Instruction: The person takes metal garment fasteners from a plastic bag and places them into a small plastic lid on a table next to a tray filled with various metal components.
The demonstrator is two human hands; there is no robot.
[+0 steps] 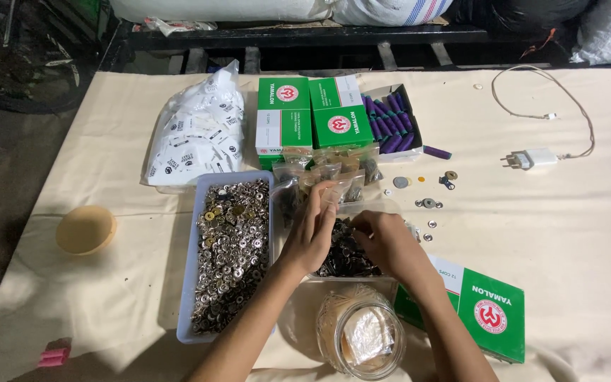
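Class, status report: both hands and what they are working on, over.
Left hand and right hand both in the dark fasteners. Grip unclear. Plastic jar close beneath, tray of silver snaps on the left.

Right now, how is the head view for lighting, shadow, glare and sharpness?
Head view: the cloth-covered table is evenly lit and sharp; the left hand and right hand over the dark fasteners look slightly soft; glare on the jar lid; the background beyond the table is dark.

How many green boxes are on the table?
3. Two green boxes stand side by side at the far edge, one left of the other. The third lies near the right hand. More may be hidden behind the bags.
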